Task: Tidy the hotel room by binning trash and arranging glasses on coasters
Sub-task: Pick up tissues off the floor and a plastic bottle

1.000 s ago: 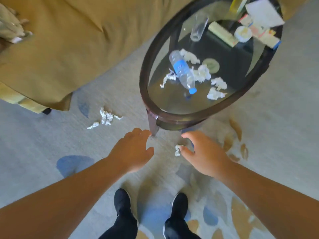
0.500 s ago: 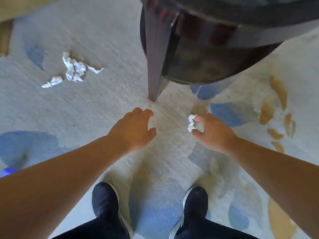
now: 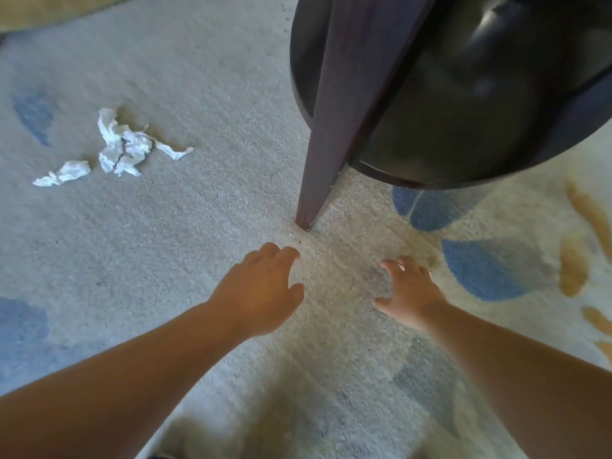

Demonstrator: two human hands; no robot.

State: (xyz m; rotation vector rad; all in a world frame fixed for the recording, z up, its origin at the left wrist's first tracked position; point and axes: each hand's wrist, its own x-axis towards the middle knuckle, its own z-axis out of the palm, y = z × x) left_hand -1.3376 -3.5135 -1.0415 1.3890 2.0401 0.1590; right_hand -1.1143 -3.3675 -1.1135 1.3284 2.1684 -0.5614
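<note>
The left grip (image 3: 256, 294) hovers low over the carpet (image 3: 205, 81), fingers loosely curved and apart from the thumb, with nothing in it. The right grip (image 3: 410, 288) hangs just beside it, fingers arched down and thumb spread wide; a pale glint shows among its fingers, and I cannot tell if it holds anything. Just beyond both stands the dark desk leg (image 3: 319, 137), under the oval desk (image 3: 470, 137). Well off to the left a crumpled tissue (image 3: 124, 144) lies on the carpet, with a smaller tissue scrap (image 3: 64, 173) just beside it.
</note>
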